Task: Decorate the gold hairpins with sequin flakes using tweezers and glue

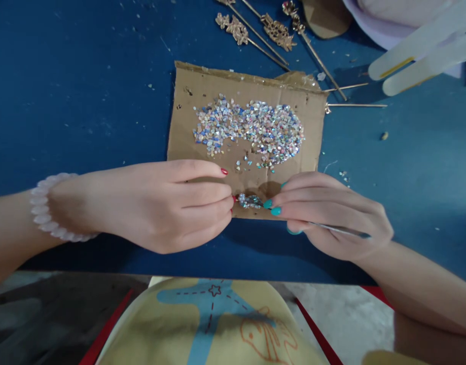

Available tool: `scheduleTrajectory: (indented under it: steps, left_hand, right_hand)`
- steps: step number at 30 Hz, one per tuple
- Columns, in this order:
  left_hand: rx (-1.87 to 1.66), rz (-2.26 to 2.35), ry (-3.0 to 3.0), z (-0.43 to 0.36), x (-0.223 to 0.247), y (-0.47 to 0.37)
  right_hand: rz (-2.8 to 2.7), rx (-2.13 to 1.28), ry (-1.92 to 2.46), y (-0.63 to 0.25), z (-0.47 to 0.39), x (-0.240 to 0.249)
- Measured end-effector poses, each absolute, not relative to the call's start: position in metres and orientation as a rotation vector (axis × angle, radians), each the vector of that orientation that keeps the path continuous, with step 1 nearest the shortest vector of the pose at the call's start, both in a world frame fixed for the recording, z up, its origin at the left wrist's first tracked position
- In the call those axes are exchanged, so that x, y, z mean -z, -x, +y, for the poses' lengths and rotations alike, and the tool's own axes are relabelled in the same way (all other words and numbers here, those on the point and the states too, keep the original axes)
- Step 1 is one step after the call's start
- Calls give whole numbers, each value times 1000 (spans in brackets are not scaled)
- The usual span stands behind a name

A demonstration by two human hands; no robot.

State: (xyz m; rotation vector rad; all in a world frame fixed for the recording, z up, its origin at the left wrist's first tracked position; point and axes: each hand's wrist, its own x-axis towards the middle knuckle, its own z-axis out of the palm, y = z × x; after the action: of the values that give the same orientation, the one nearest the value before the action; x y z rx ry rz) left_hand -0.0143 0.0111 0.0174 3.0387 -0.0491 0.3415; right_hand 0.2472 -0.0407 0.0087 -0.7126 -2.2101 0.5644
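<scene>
Between the two hands, a chip-covered ornament (pixel 250 201) sat over the near part of the cardboard sheet (pixel 183 132). Left hand (pixel 175 205) pinched its one end; right hand (pixel 331 213) held a slim metal tool (pixel 339 230), tip at the other. Beyond the fingertips lay loose iridescent chips (pixel 278 132). Step judged: setting or adjusting chips. Next move seemed to call for a steady left pinch, light tip pressure.

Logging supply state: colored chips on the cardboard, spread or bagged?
Spread: the colored chips lie loose in a broad patch on the cardboard, strays alongside.
</scene>
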Motion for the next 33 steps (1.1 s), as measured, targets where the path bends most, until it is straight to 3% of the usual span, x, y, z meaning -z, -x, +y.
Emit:
scheduleTrajectory:
  steps: [26,33]
  left_hand:
    - [-268,43,-2927,11,-20,12]
    - [-440,-147,-3142,11,-17,14]
  right_hand:
    - [-2198,-571,762,-246,-42,-9]
    - [-2094,-569,739,-250,-39,-5]
